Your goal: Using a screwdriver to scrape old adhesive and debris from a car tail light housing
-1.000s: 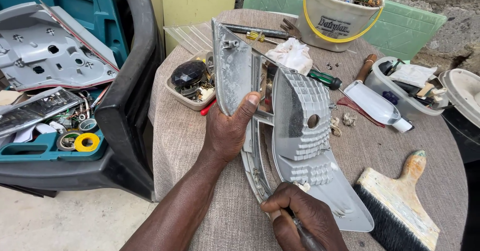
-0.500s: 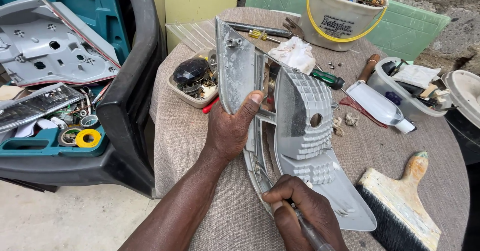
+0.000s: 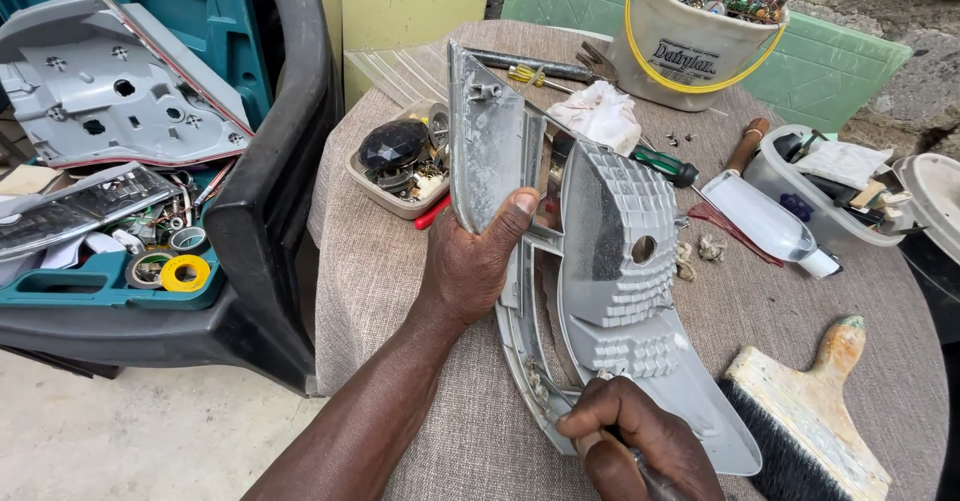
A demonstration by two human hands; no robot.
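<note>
A grey plastic lamp housing (image 3: 610, 261) stands tilted on the round cloth-covered table (image 3: 380, 291), its ribbed reflector with a round hole facing me. My left hand (image 3: 470, 261) grips its upper left edge, thumb over the rim. At the housing's lower end my right hand (image 3: 640, 446) is closed around a thin tool, whose tip touches the inner edge of the housing; most of the tool is hidden in the fist.
A wide paint brush (image 3: 815, 411) lies at the right. A small tray of parts (image 3: 400, 161), a screwdriver (image 3: 665, 166), a white rag (image 3: 598, 116), a bucket (image 3: 690, 41) and a tub (image 3: 830, 186) sit behind. A black chair (image 3: 270, 221) with a teal case stands left.
The view has shifted slightly. My right hand has moved up a little along the housing's lower edge with the tool. My left hand keeps its grip.
</note>
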